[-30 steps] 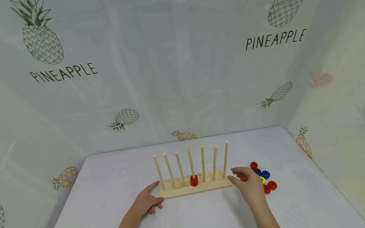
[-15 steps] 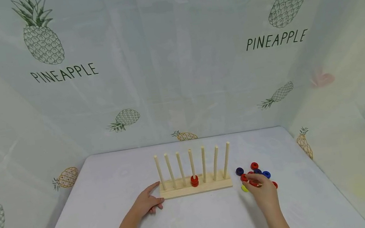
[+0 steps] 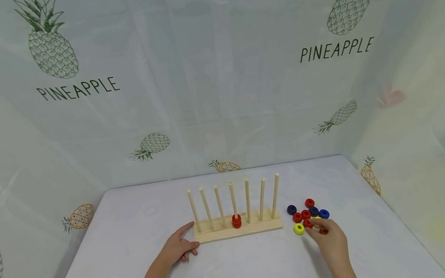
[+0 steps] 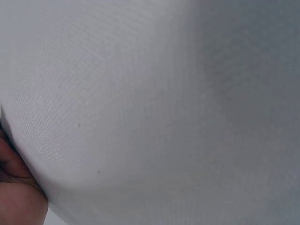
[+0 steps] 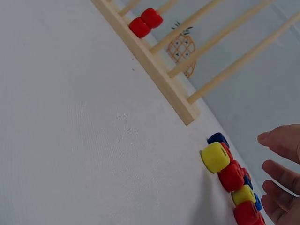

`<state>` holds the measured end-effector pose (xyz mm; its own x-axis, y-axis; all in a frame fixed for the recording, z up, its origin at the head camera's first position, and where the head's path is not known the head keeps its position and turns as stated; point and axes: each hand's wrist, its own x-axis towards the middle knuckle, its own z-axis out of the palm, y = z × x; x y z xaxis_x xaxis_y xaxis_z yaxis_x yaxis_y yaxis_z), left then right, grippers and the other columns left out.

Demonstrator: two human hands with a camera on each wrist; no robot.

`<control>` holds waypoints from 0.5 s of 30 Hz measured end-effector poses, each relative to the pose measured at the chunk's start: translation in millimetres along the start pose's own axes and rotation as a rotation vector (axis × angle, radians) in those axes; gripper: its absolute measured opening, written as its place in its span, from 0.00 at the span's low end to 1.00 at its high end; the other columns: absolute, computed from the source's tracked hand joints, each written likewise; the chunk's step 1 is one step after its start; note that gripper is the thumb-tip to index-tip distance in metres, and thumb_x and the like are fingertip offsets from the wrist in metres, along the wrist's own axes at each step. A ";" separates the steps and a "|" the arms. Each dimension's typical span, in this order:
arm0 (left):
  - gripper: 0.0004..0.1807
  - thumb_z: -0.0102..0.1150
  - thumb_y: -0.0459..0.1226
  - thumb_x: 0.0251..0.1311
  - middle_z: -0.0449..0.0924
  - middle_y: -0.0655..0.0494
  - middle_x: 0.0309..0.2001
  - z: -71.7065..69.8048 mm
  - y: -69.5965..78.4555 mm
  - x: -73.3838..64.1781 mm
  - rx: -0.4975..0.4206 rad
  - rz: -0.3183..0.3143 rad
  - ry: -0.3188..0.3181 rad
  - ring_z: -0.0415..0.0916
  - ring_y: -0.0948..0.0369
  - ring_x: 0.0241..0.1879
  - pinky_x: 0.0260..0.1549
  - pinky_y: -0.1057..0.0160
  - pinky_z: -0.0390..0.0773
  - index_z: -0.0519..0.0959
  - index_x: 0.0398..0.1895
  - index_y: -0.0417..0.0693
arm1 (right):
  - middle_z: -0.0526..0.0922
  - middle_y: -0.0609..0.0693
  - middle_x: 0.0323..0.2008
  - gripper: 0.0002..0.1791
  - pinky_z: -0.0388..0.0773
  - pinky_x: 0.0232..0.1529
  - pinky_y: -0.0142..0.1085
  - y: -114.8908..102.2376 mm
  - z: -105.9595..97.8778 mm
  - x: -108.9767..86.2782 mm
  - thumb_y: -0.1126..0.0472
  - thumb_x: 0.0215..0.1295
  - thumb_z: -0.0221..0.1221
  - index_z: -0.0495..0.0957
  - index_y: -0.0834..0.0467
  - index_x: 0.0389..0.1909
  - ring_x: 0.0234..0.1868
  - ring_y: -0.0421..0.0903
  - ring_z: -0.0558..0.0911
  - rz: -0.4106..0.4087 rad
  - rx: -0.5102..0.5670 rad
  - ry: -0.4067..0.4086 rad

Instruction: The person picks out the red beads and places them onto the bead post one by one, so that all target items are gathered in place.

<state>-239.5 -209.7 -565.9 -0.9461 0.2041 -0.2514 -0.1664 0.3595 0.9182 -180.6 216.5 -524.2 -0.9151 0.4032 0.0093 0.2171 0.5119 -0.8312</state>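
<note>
A wooden peg rack (image 3: 239,230) with several upright pegs stands on the table. Two red beads (image 5: 145,22) are stacked on its middle peg. My left hand (image 3: 178,247) holds the rack's left end, index finger at the back corner and thumb at the front one. Only part of that hand (image 4: 21,187) appears in the left wrist view. Over the loose beads, right of the rack, hovers my right hand (image 3: 330,240). Its fingers (image 5: 281,176) are apart with nothing between them. A yellow bead (image 3: 299,229) and a red bead (image 3: 308,224) lie near its fingertips.
More loose beads lie beyond: a dark blue bead (image 3: 292,210), a bright blue bead (image 3: 324,214) and several red ones. The white table (image 3: 224,276) ends at a pineapple-printed curtain (image 3: 215,87) behind and at both sides.
My right hand has moved right and nearer from beside the rack's right end to above the beads, uncovering several of them. My left hand and the rack stay in place.
</note>
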 end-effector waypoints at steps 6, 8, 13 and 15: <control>0.43 0.67 0.34 0.58 0.82 0.50 0.20 0.5 -0.6 1.1 0.006 0.002 0.001 0.64 0.67 0.10 0.13 0.69 0.67 0.56 0.74 0.41 | 0.74 0.65 0.53 0.20 0.69 0.56 0.57 8.7 -1.4 1.9 0.62 0.61 0.66 0.79 0.66 0.52 0.55 0.63 0.70 0.061 -0.002 0.015; 0.43 0.67 0.34 0.58 0.82 0.50 0.20 0.8 -0.4 0.9 0.006 0.003 0.001 0.64 0.67 0.10 0.13 0.69 0.67 0.56 0.74 0.41 | 0.74 0.66 0.53 0.19 0.68 0.56 0.58 11.4 -1.8 2.2 0.63 0.61 0.66 0.79 0.67 0.52 0.56 0.64 0.69 0.065 0.001 0.029; 0.43 0.67 0.34 0.58 0.82 0.50 0.19 1.6 -0.6 0.6 0.007 -0.002 0.005 0.64 0.67 0.10 0.13 0.69 0.68 0.56 0.74 0.41 | 0.73 0.66 0.51 0.17 0.70 0.54 0.57 14.8 -2.5 1.6 0.66 0.61 0.65 0.79 0.67 0.50 0.54 0.64 0.70 0.109 0.018 0.072; 0.42 0.67 0.33 0.58 0.81 0.50 0.19 1.8 -0.6 0.4 0.010 -0.003 0.007 0.64 0.67 0.10 0.13 0.69 0.68 0.57 0.74 0.41 | 0.73 0.65 0.51 0.16 0.71 0.53 0.56 15.3 -2.7 1.5 0.66 0.61 0.64 0.79 0.67 0.50 0.53 0.63 0.70 0.145 0.017 0.081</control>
<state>-239.3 -208.2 -567.1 -0.9475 0.1964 -0.2523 -0.1668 0.3694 0.9142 -177.7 226.9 -535.4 -0.8441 0.5320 -0.0669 0.3383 0.4314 -0.8363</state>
